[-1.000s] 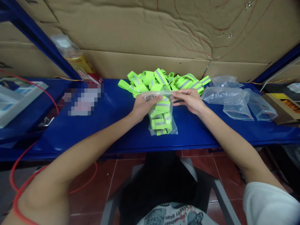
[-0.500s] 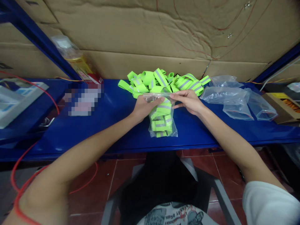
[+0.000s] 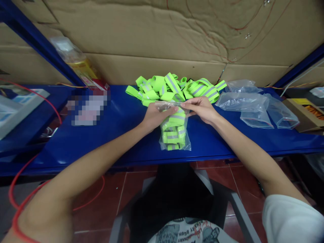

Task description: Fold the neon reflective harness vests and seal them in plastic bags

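Observation:
A clear plastic bag (image 3: 187,145) with neon-yellow reflective straps (image 3: 173,135) inside hangs from both hands near the front of the blue table. My left hand (image 3: 155,116) is closed on the bag's upper left, its thumb lying across the front. At the bag's top right edge, my right hand (image 3: 201,108) pinches the plastic between thumb and fingers. Just behind the hands lies a loose heap of the same neon straps (image 3: 174,87) with grey reflective stripes.
Several clear plastic bags (image 3: 255,108) lie to the right, beside a cardboard box (image 3: 307,118). A bottle (image 3: 73,59) stands at the back left. A red hose (image 3: 11,192) loops by the left arm. Cardboard (image 3: 141,40) lines the back of the blue table (image 3: 121,135).
My right thumb and fingers have slid slightly left along the bag's top edge. The left hand keeps its hold, and the view has shifted a little.

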Motion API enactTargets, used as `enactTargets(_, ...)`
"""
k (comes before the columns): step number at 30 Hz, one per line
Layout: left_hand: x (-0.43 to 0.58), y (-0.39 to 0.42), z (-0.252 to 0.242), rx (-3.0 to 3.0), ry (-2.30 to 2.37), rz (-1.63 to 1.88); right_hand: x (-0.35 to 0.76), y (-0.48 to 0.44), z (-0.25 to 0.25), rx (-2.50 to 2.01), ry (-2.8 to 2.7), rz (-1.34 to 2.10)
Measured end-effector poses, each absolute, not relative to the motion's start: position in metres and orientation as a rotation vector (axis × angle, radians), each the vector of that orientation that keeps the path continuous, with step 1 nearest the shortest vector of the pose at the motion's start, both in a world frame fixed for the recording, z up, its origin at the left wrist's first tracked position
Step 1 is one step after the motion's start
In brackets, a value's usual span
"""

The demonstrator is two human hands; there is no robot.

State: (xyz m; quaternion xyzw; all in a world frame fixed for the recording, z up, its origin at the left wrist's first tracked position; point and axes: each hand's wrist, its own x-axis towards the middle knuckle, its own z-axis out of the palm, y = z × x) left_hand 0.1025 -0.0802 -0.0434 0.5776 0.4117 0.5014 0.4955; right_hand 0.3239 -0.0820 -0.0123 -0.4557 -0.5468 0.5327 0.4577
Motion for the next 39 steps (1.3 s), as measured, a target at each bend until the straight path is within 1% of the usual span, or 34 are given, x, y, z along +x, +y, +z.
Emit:
enactTargets(5,0.103,-0.077,-0.047,1.375,0.945,1.203,0.321,-0.081,-0.013,-1.12,-1.357,1.256)
enactTargets(9,0.103,-0.073,-0.051,1.342,0.928,1.24,0.322,-0.08,-0.013,-1.129,-1.348,1.276)
enactTargets(13,0.101,-0.073,-0.052,1.491,0.912,1.25,0.324,-0.081,-0.014,-1.127,-1.37,1.317)
enactTargets(17,0.1,-0.077,-0.051,1.6,0.904,1.219,0.323,-0.082,-0.016,-1.098,-1.435,1.257)
enactTargets(21,0.102,-0.076,-0.053,1.565,0.901,1.218,0.321,-0.081,-0.017,-1.083,-1.48,1.173)
enactTargets(28,0.101,-0.071,-0.053,1.514,0.962,1.365,0.323,-0.079,-0.019,-1.106,-1.505,1.104)
enactTargets(33,0.1,-0.076,-0.049,1.594,0.941,1.35,0.327,-0.078,-0.02,-1.088,-1.579,1.16)
enactTargets(39,0.1,-0.077,-0.048,1.587,0.938,1.314,0.326,-0.081,-0.015,-1.069,-1.649,1.097)
